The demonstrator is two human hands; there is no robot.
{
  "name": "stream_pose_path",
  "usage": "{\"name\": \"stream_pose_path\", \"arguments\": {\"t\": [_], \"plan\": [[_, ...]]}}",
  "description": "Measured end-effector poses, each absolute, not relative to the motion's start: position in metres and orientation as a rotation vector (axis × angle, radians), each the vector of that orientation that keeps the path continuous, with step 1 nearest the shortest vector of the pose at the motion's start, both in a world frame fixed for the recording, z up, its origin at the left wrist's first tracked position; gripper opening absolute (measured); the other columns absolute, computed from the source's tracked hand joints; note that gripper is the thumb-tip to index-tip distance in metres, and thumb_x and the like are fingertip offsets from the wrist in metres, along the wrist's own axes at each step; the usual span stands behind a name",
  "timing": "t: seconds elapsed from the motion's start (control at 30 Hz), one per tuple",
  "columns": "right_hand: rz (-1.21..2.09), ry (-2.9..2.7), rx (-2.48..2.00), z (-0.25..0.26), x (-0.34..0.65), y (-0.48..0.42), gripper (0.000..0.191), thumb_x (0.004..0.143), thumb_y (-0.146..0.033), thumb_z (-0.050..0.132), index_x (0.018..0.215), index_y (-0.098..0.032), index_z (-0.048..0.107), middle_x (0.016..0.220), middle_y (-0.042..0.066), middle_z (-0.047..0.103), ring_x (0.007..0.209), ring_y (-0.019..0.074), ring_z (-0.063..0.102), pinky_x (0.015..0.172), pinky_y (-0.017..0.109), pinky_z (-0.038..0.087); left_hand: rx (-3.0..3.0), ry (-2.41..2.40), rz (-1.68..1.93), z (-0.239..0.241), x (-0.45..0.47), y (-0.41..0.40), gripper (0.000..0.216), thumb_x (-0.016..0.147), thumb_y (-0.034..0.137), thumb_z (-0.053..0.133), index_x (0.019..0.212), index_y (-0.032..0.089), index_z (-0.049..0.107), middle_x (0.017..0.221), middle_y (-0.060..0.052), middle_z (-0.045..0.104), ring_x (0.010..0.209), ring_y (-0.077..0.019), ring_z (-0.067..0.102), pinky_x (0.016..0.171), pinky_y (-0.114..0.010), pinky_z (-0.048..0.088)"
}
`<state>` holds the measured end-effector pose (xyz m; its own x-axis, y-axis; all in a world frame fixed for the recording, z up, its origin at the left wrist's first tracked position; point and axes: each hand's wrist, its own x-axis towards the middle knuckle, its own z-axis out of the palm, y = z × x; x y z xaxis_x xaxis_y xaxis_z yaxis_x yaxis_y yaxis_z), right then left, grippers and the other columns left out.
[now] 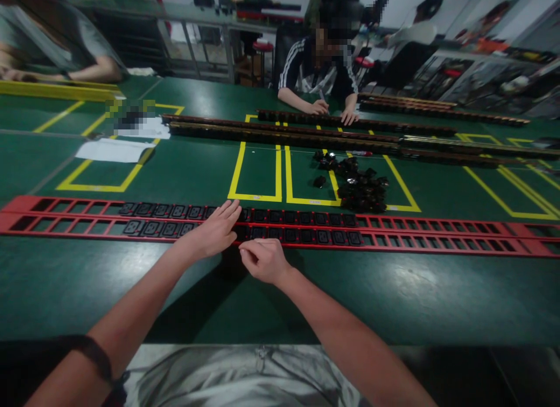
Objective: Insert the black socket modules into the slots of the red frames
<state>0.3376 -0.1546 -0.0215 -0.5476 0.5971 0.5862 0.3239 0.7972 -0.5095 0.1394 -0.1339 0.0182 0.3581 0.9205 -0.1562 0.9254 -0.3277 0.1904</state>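
Two long red slotted panels (pixel 15 213) lie side by side across the green table. Black power sockets (pixel 178 211) fill the middle slots of both, while slots near each end are bare. My left hand (pixel 213 232) rests palm down over the panels, its fingers stretched out and covering some sockets. Just right of it, my right hand (pixel 266 260) is at the front edge of the near panel, fingers curled in. Whatever those fingers may hold is hidden. Beyond the panels sits a loose pile of black sockets (pixel 365 190).
Yellow tape rectangles (pixel 258 197) mark the green tabletop (pixel 196 162). Long dark rails (pixel 284 136) lie across its far part. White papers (pixel 114 151) are at the left. Opposite, a person (pixel 315 69) works on a rail with a pen; another person's arm (pixel 96 69) rests at far left.
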Motion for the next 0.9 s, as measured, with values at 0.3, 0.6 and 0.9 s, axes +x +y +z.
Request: {"name": "stream_pose_path", "arguments": {"t": [0.3,0.6,0.9], "plan": [[0.438,-2.188,-0.673,-0.021,0.337,-0.154,0.019,0.096,-0.020,0.049,0.088,-0.019,0.066,0.075,0.002,0.074,0.064,0.0130,0.067,0.065,0.024,0.051,2.324,1.918,0.250,0.010,0.155,-0.146,0.062,0.093,0.021,0.030,0.150,-0.002,0.038,0.161,-0.021,0.033,0.153,-0.0311,0.023,0.124,-0.050,0.026],[0.442,-2.204,-0.676,-0.019,0.338,-0.155,0.019,0.095,-0.019,0.048,0.087,-0.019,0.065,0.070,0.002,0.070,0.062,0.0137,0.065,0.063,0.026,0.050,2.384,2.044,0.319,0.006,0.170,-0.158,0.062,0.100,0.037,0.030,0.155,0.008,0.036,0.162,-0.016,0.033,0.152,-0.0291,0.028,0.124,-0.049,0.023],[0.435,-2.191,-0.682,-0.019,0.337,-0.155,0.019,0.094,-0.019,0.049,0.085,-0.019,0.065,0.071,0.002,0.071,0.059,0.0127,0.063,0.062,0.025,0.050,2.397,2.061,0.270,0.002,0.170,-0.154,0.073,0.100,0.054,0.030,0.159,0.010,0.028,0.163,-0.016,0.030,0.153,-0.0284,0.027,0.123,-0.048,0.024]]}}
